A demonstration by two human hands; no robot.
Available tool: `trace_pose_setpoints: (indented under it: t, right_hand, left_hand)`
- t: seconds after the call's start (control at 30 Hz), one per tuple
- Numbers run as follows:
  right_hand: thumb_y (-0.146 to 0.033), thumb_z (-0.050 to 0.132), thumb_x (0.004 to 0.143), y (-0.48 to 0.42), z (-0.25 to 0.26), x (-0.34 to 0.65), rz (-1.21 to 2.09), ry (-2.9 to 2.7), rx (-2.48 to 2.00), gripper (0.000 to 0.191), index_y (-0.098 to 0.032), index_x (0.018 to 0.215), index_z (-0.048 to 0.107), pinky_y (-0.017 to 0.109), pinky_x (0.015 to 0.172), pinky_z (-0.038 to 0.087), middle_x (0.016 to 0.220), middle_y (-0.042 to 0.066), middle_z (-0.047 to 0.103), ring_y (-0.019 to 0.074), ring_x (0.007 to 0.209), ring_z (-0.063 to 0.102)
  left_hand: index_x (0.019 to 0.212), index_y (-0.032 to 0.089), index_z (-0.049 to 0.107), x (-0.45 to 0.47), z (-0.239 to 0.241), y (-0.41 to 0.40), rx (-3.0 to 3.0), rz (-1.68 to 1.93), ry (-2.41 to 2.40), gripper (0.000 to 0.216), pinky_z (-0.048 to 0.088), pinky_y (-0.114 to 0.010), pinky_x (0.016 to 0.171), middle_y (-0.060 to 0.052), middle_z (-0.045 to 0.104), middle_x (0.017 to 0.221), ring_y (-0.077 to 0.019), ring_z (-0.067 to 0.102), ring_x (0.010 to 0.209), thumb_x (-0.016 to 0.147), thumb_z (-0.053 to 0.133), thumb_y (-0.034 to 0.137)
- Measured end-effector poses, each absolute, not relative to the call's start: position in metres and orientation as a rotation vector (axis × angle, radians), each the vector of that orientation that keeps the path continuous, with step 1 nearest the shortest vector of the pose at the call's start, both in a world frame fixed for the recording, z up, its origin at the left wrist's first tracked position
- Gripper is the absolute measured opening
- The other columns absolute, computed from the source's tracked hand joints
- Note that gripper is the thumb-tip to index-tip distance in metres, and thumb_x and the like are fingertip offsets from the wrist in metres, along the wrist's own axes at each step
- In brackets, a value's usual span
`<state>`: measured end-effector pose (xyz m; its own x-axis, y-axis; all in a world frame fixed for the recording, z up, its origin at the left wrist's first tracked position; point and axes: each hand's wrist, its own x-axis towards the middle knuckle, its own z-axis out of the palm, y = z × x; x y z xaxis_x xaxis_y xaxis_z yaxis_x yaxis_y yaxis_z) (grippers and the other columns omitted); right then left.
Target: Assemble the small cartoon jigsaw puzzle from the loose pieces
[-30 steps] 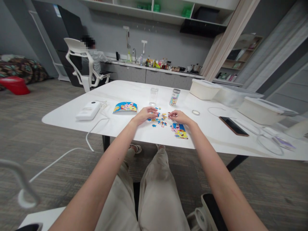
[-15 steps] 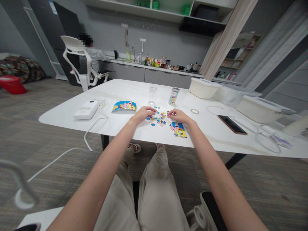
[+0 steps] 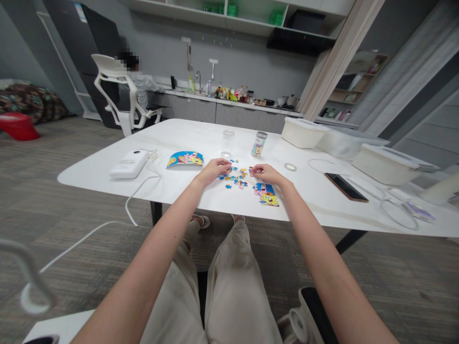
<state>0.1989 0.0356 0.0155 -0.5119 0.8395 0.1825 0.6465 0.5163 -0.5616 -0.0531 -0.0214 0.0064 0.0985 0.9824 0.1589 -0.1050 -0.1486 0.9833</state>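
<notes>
Loose jigsaw puzzle pieces (image 3: 241, 182), mostly blue and yellow, lie scattered on the white table (image 3: 186, 193) between my hands. My left hand (image 3: 214, 171) is at their left side, fingers curled and closed at a small puzzle piece, which they partly hide. On the right, my right hand (image 3: 266, 173) has thumb and fingertips pinched at another piece by the edge of the pile. Just below that hand lies a partly joined puzzle section (image 3: 267, 195) with a yellow cartoon face and ragged left edge. A curved picture card (image 3: 185, 159) stands left of my left hand.
Behind the pieces stand a clear jar (image 3: 227, 143) and a lidded printed canister (image 3: 258, 144). A ring-shaped lid (image 3: 290, 166), phone (image 3: 345, 186) and storage boxes (image 3: 304, 132) are rightward. A white device (image 3: 129, 164) with a cable lies left. A person (image 3: 141, 88) sits beyond.
Both hands stay in nearly the same place, with only slight finger movement. The view shifts very slightly; the joined section and the loose pieces look unchanged.
</notes>
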Motion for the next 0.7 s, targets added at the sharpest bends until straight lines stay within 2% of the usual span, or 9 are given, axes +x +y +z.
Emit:
trace_pose_setpoints:
  t: [0.27,0.37,0.5,0.7]
  right_hand:
    - [-0.033,0.065,0.075,0.0345,0.0166,0.1989,0.673,-2.315,-1.222,0.033,-0.011,0.097,0.076,0.025,0.064,0.038,0.074,0.002,0.066,0.0114,0.063,0.048]
    - [-0.031,0.067,0.073,0.0358,0.0164,0.1995,0.616,-2.32,-1.231,0.026,-0.013,0.089,0.077,0.025,0.064,0.038,0.076,0.003,0.066,0.0128,0.067,0.05]
    - [-0.027,0.067,0.072,0.0362,0.0161,0.2007,0.628,-2.314,-1.234,0.02,-0.014,0.083,0.076,0.025,0.065,0.039,0.074,0.003,0.066,0.0138,0.069,0.052]
    - [-0.032,0.067,0.07,0.0362,0.0136,0.2009,0.77,-2.264,-1.181,0.026,-0.012,0.085,0.073,0.026,0.065,0.039,0.076,0.003,0.067,0.012,0.065,0.049]
  left_hand:
    - [0.083,0.013,0.066,-0.0544,0.0054,-0.0245,1.367,1.282,0.99,0.028,0.049,-0.03,0.079,-0.002,0.067,0.082,-0.0113,0.061,0.075,0.06,0.081,0.021]
    - [0.082,0.014,0.066,-0.0558,0.0039,-0.0242,1.396,1.269,0.96,0.032,0.048,-0.031,0.079,-0.003,0.068,0.084,-0.0129,0.062,0.08,0.056,0.082,0.021]
    - [0.081,0.014,0.067,-0.0571,0.0037,-0.0239,1.449,1.246,0.975,0.03,0.047,-0.03,0.078,-0.003,0.069,0.086,-0.0128,0.062,0.078,0.058,0.081,0.025]
    - [0.078,0.014,0.067,-0.0563,0.0058,-0.0235,1.419,1.229,0.938,0.033,0.049,-0.03,0.076,-0.003,0.069,0.079,-0.013,0.062,0.073,0.058,0.083,0.034]
